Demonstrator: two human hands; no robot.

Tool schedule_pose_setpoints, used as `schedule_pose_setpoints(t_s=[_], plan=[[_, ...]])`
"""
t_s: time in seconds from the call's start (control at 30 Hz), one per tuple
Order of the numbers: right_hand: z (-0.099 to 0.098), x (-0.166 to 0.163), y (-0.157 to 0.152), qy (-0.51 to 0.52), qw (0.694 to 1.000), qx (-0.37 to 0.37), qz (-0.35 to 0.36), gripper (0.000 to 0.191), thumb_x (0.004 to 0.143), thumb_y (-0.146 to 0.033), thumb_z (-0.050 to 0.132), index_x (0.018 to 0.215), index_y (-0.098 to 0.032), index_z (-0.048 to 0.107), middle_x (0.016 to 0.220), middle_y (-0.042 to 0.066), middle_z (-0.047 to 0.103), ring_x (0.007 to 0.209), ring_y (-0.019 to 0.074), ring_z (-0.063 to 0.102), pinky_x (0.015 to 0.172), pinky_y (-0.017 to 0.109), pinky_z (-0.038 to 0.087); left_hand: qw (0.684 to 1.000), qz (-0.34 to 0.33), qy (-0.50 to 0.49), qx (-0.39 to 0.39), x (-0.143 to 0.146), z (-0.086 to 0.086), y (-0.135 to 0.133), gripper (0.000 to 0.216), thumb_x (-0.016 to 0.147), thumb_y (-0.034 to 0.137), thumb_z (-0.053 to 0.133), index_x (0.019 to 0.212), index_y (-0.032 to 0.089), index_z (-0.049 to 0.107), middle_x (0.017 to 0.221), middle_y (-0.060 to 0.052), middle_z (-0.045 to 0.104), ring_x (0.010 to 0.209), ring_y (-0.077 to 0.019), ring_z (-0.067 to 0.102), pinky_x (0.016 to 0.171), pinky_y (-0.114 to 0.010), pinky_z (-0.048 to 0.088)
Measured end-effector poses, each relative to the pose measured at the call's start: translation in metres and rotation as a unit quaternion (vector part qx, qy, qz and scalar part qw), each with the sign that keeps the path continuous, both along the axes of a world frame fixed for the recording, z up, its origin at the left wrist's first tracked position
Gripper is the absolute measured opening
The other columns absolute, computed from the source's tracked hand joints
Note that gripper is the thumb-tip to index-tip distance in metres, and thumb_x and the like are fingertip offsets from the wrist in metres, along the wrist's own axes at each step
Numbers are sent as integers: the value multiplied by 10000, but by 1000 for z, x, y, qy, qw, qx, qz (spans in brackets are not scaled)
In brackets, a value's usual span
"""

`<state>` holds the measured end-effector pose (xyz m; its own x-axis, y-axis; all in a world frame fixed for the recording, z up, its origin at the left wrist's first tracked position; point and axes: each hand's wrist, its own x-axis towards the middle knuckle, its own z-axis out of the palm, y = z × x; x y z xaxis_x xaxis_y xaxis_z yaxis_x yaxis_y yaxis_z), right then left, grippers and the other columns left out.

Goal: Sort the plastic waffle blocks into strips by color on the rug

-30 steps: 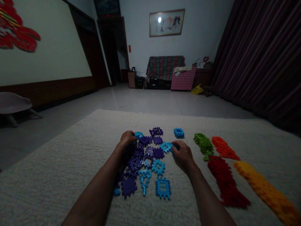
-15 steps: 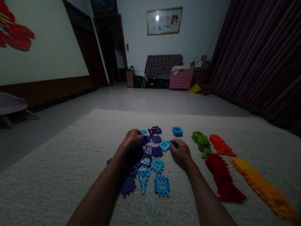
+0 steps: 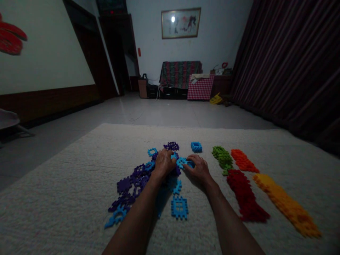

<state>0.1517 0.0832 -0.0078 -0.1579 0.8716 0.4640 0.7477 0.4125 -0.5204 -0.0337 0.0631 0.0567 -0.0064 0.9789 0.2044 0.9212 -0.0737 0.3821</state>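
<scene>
Flat plastic building pieces with toothed edges lie in a loose heap of purple pieces [image 3: 124, 185] and blue ones on the rug. My left hand [image 3: 164, 163] is over the heap, fingers closed on a light blue piece [image 3: 174, 156]. Just to its right, my right hand [image 3: 198, 167] grips a blue window-patterned piece [image 3: 182, 163] by its right side. Closer to me lies a square blue window piece [image 3: 179, 208]. A curved blue piece [image 3: 118, 215] is at the heap's near left. My left forearm hides part of the heap.
Right of my hands are rows of green pieces [image 3: 223, 158], orange pieces [image 3: 243, 161], dark red pieces [image 3: 245, 196] and yellow pieces [image 3: 287, 203]. A small blue stack [image 3: 196, 147] stands beyond my right hand. All rest on a pale rug [image 3: 66, 170].
My left hand has moved right, from the heap's far left side to a blue piece near my right hand. My right hand still holds its blue piece. The view has shifted slightly.
</scene>
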Motion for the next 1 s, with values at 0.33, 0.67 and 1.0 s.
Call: schedule_pose_setpoints(t_s=[0.33, 0.67, 1.0], plan=[[1, -4, 2, 54, 998, -28, -6, 125, 746, -322, 638, 830, -240, 680, 1114, 58, 698, 1072, 242, 609, 1002, 426, 410, 997, -74, -5, 27, 14, -32, 7, 278, 884, 185, 489, 1070, 179, 696, 1214, -117, 651, 1203, -239, 559, 1067, -352, 424], [10, 7, 14, 284, 947, -77, -126, 334, 699, -490, 557, 836, -202, 655, 866, 91, 726, 857, 270, 663, 819, 390, 502, 994, -58, -46, 80, 22, -47, 14, 326, 845, 96, 498, 1120, 177, 655, 1137, -99, 683, 1118, -226, 599, 1035, -358, 445], [16, -30, 3, 533, 808, -245, -50, 335, 596, -423, 737, 780, -183, 594, 718, 28, 676, 667, 183, 659, 600, 292, 544, 993, -52, -42, 100, 31, -49, 12, 250, 887, 114, 462, 960, 184, 691, 1014, -84, 696, 1042, -215, 608, 969, -354, 464]])
